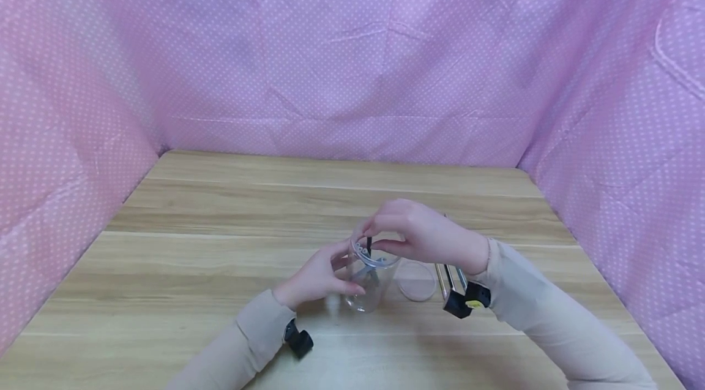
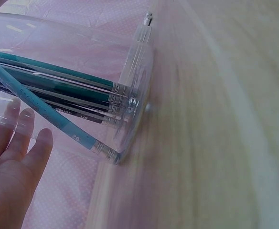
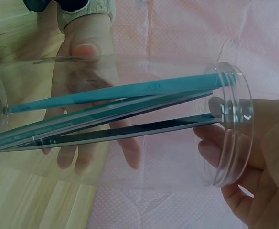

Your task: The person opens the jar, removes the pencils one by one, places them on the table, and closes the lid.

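A clear plastic jar [image 1: 370,292] with a threaded mouth stands upright on the table. It holds several pencils [image 2: 58,81], teal, light blue and dark, their metal-banded ends at the bottom. My left hand [image 1: 319,277] grips the jar's side, thumb in front and fingers round the back; in the right wrist view that hand [image 3: 82,86] shows through the clear wall. Over the mouth, my right hand [image 1: 415,234] pinches the upper end of a dark pencil [image 3: 163,125], with fingertips inside the rim. The light blue pencil [image 3: 115,94] leans apart from the others.
A round clear lid [image 1: 417,281] lies on the wooden table [image 1: 220,206] just right of the jar. Several more pencils [image 1: 440,277] lie beyond it, partly hidden under my right forearm. Pink dotted cloth [image 1: 341,59] hangs round the table's back and sides.
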